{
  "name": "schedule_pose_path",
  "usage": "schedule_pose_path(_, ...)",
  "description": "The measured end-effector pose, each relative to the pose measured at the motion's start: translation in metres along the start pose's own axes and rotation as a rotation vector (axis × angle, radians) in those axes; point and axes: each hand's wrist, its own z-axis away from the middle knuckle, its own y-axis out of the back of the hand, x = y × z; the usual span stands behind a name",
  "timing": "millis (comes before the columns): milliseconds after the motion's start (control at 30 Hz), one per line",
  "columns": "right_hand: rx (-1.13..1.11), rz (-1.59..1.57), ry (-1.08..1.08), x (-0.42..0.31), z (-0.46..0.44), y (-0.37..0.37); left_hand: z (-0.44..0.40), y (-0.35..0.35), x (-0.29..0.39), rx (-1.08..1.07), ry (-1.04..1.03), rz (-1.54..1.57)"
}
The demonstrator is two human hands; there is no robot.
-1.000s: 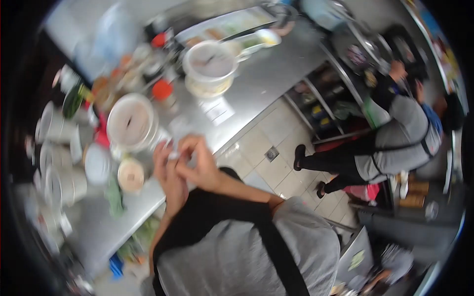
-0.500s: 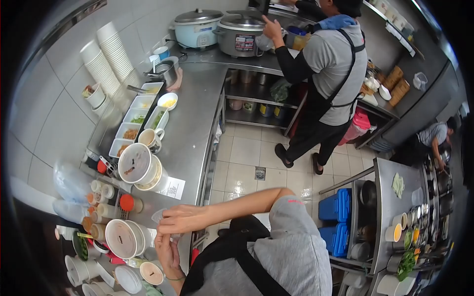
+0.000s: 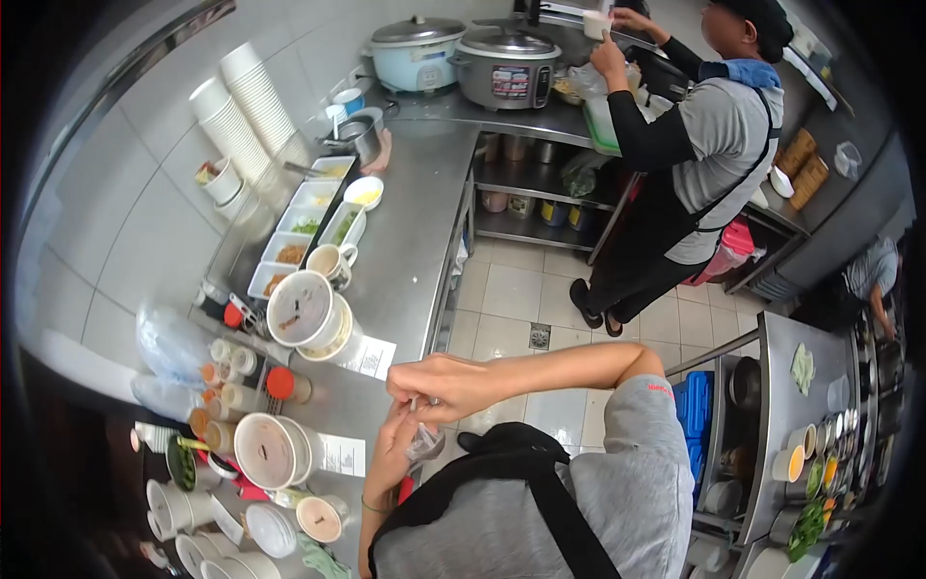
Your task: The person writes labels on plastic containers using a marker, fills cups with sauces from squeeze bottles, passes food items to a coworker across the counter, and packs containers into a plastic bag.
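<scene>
A small clear plastic bag [image 3: 424, 446] hangs bunched between my two hands at the counter's front edge. My right hand [image 3: 442, 386] reaches in from the right, its fingers pinched on the top of the bag. Just below, my left hand [image 3: 394, 446] has its fingers closed round the bag's side; a thin band circles that wrist. What the bag contains, if anything, is hidden. Left of my hands stand a lidded white paper tub [image 3: 273, 452] and a stacked pair of tubs topped by another lidded tub [image 3: 299, 309]. Printed slips [image 3: 371, 357] lie beside them.
Food trays [image 3: 289, 249], a mug [image 3: 331, 262] and stacked paper cups [image 3: 231, 121] line the wall side. Rice cookers [image 3: 508, 68] stand at the back. A co-worker [image 3: 709, 145] holds a small white container there. Another steel counter [image 3: 772, 357] is on the right.
My hands have moved right and slightly up from the counter, with the bag now bunched between them. The co-worker has turned and raised a white container. The view has shifted.
</scene>
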Motion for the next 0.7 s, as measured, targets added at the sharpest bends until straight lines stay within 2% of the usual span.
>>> schedule_pose_path(67,0.094,0.19,0.093,0.012,0.003,0.009,-0.02,-0.004,0.008,-0.017,-0.089,-0.081)
schedule_pose_path(100,0.088,0.214,0.03,0.023,0.003,0.024,-0.038,-0.008,0.005,0.069,-0.12,-0.07)
schedule_pose_path(167,0.3,0.295,0.091,0.034,0.006,0.054,-0.088,0.002,-0.018,0.227,-0.157,-0.253)
schedule_pose_path(233,0.466,0.19,-0.136,0.033,0.014,0.08,-0.148,0.023,-0.051,0.334,-0.236,-0.556)
schedule_pose_path(300,0.633,0.136,-0.223,0.048,0.017,0.093,-0.208,0.047,-0.098,0.477,-0.278,-0.675)
schedule_pose_path(333,0.626,0.138,-0.222,0.053,0.019,0.093,-0.229,0.058,-0.113,0.484,-0.278,-0.673)
schedule_pose_path(400,0.691,-0.025,-0.208,0.062,0.021,0.086,-0.255,0.079,-0.138,0.643,-0.059,-0.955)
schedule_pose_path(433,0.701,-0.036,-0.182,0.066,0.021,0.079,-0.263,0.086,-0.151,0.648,-0.047,-0.953)
schedule_pose_path(500,0.675,-0.107,-0.226,0.075,0.025,0.068,-0.27,0.092,-0.161,0.956,-0.145,-1.16)
schedule_pose_path(533,0.657,-0.172,-0.259,0.081,0.026,0.063,-0.272,0.093,-0.159,0.968,-0.127,-1.159)
schedule_pose_path(600,0.616,-0.227,-0.306,0.089,0.026,0.051,-0.266,0.085,-0.119,0.81,-0.278,-1.127)
schedule_pose_path(700,0.553,-0.31,-0.377,0.099,0.024,0.031,-0.281,0.08,-0.078,0.622,-0.345,-0.793)
